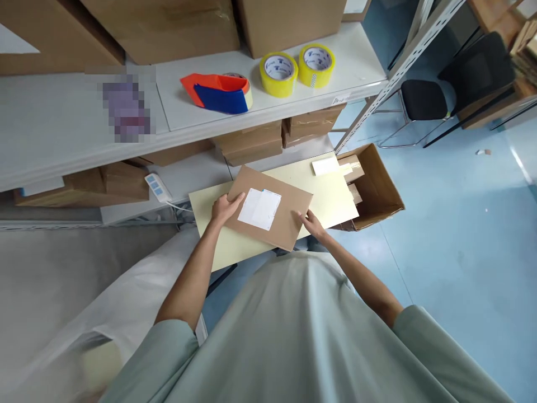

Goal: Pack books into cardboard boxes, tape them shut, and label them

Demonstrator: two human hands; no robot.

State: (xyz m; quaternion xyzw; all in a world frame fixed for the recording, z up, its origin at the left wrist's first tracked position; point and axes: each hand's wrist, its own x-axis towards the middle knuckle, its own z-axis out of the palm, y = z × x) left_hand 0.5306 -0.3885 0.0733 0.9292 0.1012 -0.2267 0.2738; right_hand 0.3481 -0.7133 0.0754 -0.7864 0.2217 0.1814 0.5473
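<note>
Between my two hands is a flat brown cardboard box, turned at an angle over the pale yellow table. A white paper label lies on its upper face. My left hand grips the left edge, thumb on top and fingers underneath out of sight. At the right edge, my right hand holds the box with its fingers closed on the side. Whether the box touches the table I cannot tell. A small white pad or stack of paper rests near the table's far right corner.
An open carton with small boxes inside stands right of the table. The shelf ahead bears yellow tape rolls, an orange and blue tape dispenser and large cartons. A power strip lies left; a chair stands far right.
</note>
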